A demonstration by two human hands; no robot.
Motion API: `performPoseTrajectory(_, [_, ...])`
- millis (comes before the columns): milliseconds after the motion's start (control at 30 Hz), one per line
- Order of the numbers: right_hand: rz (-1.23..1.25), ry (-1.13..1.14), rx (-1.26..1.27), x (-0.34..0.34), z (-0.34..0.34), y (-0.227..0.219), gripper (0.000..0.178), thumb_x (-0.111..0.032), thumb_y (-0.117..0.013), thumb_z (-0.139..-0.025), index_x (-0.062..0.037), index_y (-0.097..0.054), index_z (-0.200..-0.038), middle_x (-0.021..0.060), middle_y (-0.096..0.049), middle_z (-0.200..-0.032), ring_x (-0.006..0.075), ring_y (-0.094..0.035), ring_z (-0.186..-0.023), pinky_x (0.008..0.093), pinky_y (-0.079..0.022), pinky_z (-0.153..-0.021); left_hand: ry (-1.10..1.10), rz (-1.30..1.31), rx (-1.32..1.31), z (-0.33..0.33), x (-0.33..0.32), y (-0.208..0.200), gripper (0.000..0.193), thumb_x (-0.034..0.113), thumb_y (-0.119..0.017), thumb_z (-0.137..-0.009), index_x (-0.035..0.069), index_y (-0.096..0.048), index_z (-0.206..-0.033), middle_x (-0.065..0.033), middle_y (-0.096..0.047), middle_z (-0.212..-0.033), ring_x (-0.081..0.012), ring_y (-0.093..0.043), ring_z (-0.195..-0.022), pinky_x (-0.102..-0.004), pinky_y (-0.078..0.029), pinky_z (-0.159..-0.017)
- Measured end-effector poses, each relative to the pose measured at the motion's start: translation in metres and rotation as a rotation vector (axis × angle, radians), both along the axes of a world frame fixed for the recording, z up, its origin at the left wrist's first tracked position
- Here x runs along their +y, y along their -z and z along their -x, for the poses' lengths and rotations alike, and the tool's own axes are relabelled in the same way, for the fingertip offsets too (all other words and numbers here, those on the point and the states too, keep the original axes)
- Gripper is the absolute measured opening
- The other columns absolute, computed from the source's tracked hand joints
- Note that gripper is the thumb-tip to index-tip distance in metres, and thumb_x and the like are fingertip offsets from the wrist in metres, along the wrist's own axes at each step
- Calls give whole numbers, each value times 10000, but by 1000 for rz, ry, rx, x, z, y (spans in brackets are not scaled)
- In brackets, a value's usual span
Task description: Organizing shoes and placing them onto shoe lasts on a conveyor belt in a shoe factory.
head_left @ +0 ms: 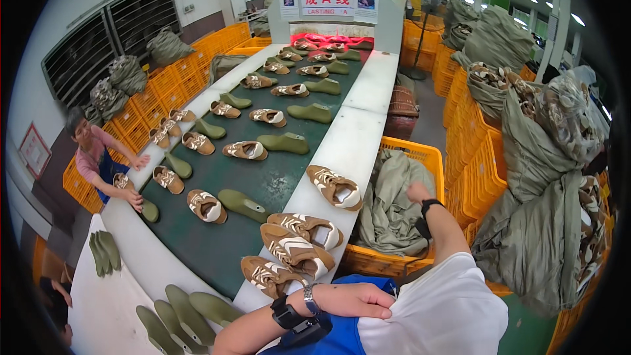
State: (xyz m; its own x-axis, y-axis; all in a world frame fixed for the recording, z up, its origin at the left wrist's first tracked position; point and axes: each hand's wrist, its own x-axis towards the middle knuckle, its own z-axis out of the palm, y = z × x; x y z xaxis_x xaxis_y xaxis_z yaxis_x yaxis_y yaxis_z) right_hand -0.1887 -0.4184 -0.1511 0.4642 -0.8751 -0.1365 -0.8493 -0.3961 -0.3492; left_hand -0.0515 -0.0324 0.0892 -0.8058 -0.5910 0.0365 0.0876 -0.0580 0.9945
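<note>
Three brown-and-white shoes [296, 250] lie close together on the white ledge [363, 135] at the lower centre of the frame; a fourth brown shoe [334, 187] sits farther up the same ledge.

The left hand [358, 299], lower centre, rests against the white shirt [430, 315], just beside the cluster. Its fingers are curled; whether its grip pinches the fabric cannot be told. A metal bracelet [311, 300] and a black wrist device [289, 315] are worn on that arm.

The right hand [419, 192], right of centre, is above the grey-green cloth [396, 200] in a yellow crate [378, 261]. Its grip appears narrow, but whether it holds or touches the cloth cannot be told.

Left of the ledge, a dark green belt [276, 184] carries further brown shoes and green foot-shaped blocks [282, 143] up toward the top centre. At the left, a co-worker [98, 151] in a pink top has one hand at a shoe by the belt's edge. More green blocks [187, 315] lie on the white desk [118, 309], lower left.
</note>
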Motion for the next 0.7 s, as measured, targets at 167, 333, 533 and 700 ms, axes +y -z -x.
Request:
performPoseTrajectory(167, [-257, -695, 458, 106, 54, 103, 190, -183, -551, -636, -12, -630, -665, 150, -625, -644, 276, -583, -554, 402, -451, -490, 144, 11, -226, 6, -12, 7, 273, 173, -442, -926, -54, -514, -1061, -11, -558, -908, -62, -455, -831, -227, -393, -762])
performPoseTrajectory(333, [-1134, -1131, 1387, 220, 49, 119, 242, -340, -440, -832, -170, -570, -943, 0, -582, -838, 171, -544, -738, 349, -448, -715, 302, 45, -121, 31, -30, -5, 296, 146, -418, -925, -15, -484, -1165, -9, -582, -971, -56, -480, -861, -232, -405, -779])
performPoseTrajectory(533, [-1461, -1253, 1840, 246, 33, 78, 318, -365, -498, -824, -152, -573, -1048, 19, -598, -956, 181, -568, -851, 325, -451, -765, 141, -37, -49, 37, -19, -25, 223, 170, -425, -919, -15, -527, -990, -29, -542, -784, -78, -458, -749, -237, -400, -721])
performPoseTrajectory(700, [-1471, -1290, 1723, 258, 14, 56, 322, -368, -502, -822, -150, -575, -1047, 20, -600, -957, 180, -569, -853, 323, -451, -765, 157, 103, -90, 41, -20, -2, 206, 171, -420, -923, 1, -527, -969, -26, -552, -811, -84, -473, -775, -248, -408, -732])
